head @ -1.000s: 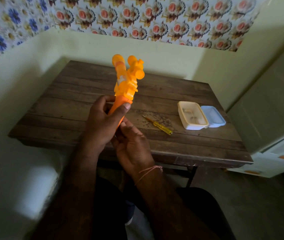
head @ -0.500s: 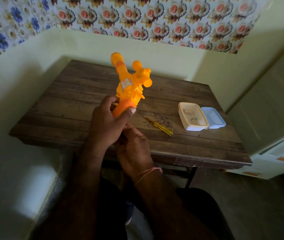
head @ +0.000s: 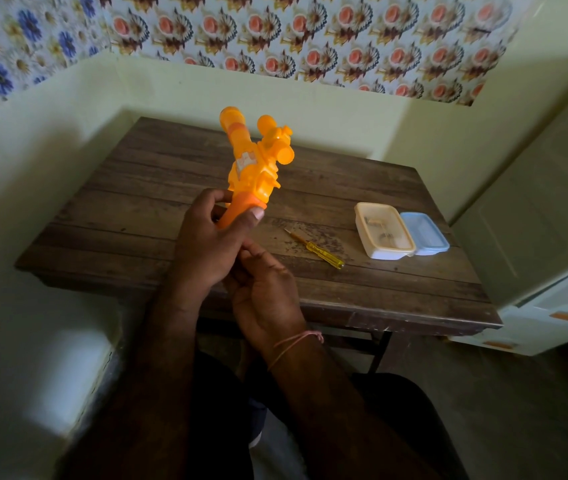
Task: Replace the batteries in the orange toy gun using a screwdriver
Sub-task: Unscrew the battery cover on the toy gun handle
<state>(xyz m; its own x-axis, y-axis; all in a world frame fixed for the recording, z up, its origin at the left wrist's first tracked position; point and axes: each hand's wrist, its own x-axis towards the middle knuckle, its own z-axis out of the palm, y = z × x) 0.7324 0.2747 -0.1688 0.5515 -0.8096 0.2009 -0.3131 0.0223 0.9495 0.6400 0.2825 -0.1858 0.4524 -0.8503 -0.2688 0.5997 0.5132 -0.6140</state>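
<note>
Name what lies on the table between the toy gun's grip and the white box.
In the head view, the yellow screwdriver lies between the toy gun and the white box, on the table.

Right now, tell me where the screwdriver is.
In the head view the yellow-handled screwdriver lies untouched on the wooden table, right of the hands, between the orange toy gun and the open white container.

a home room: floral wallpaper [head: 275,32] above a worn wooden table [head: 137,209].
</note>
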